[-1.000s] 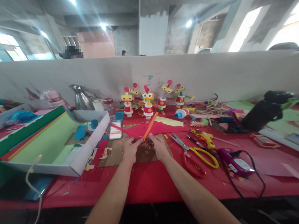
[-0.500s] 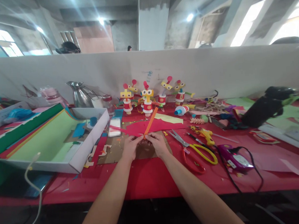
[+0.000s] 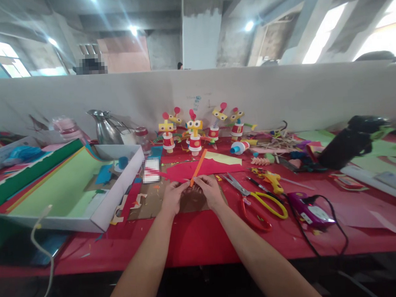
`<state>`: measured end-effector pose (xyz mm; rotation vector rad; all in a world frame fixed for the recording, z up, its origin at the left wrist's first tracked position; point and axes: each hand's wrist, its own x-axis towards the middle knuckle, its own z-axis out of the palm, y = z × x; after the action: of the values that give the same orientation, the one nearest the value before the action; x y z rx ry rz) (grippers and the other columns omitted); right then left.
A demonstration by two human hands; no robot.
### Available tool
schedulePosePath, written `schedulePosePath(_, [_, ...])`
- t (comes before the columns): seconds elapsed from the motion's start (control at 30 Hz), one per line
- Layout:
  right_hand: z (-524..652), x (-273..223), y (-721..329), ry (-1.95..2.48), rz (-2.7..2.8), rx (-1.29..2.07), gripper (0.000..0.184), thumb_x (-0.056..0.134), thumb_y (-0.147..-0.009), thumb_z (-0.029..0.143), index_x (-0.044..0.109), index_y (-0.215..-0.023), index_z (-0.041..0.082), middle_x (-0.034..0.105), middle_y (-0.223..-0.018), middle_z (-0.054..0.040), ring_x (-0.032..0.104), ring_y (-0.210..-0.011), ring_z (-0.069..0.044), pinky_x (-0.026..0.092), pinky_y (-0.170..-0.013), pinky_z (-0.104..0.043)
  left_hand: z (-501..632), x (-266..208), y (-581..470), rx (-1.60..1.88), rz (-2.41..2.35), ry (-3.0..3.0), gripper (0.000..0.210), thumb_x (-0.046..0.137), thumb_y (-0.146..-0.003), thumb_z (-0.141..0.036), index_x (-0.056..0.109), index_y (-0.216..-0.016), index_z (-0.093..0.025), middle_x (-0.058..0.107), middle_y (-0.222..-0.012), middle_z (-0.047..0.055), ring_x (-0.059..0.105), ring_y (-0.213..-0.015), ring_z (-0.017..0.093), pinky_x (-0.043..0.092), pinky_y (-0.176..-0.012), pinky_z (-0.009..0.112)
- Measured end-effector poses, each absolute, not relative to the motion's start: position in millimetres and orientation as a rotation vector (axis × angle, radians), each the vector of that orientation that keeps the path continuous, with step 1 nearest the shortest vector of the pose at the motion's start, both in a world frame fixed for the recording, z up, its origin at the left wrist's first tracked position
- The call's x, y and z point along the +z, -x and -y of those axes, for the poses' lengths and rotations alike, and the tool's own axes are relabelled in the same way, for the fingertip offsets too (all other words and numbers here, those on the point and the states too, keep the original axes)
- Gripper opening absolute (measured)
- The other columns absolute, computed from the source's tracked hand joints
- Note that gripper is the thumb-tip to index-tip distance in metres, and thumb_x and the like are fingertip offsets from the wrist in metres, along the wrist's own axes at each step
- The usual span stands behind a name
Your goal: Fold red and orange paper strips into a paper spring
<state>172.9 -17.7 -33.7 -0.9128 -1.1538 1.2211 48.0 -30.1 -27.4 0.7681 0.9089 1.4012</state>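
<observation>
An orange paper strip (image 3: 199,167) slants up and to the right from between my two hands. My left hand (image 3: 172,197) is closed, its thumb and fingers pinching the strip's lower end. Close beside it, my right hand (image 3: 210,192) is closed on the same end from the right. The fingertips nearly meet, and the undersides of the fingers are partly hidden. Beneath both hands lies a brown cardboard sheet (image 3: 144,205). Just beyond it is a red paper piece (image 3: 223,165), which the strip crosses in view.
To the right lie scissors (image 3: 269,202) with red and yellow handles, a yellow glue gun (image 3: 274,180) and a purple device (image 3: 310,211) with a black cable. A white box (image 3: 126,191) of coloured paper stands left. Several paper-cup figures (image 3: 195,142) line the back.
The orange strip's upper end is slightly lower, and less of the strip shows above my fingers. My hands stay in nearly the same place. The view has shifted a little.
</observation>
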Motion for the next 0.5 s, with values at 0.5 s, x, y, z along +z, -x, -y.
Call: schedulePosePath(0.5, [14.2,-37.8,-171.4,0.909,1.178,1.164,0.030,0.064,-0.069,0.050,0.062,-0.072,0.020,0.056,-0.060,0.0016,0.046,-0.050,-0.011,0.036,-0.046,-0.022,29.8,-33.7,-45.9,1.344,-0.854,-0.845,0.029,0.079,-0.055,-0.033,0.070,-0.072,-0.012,0.068,-0.062,0.006,0.063,-0.059,0.017,0.048,-0.061,0.030])
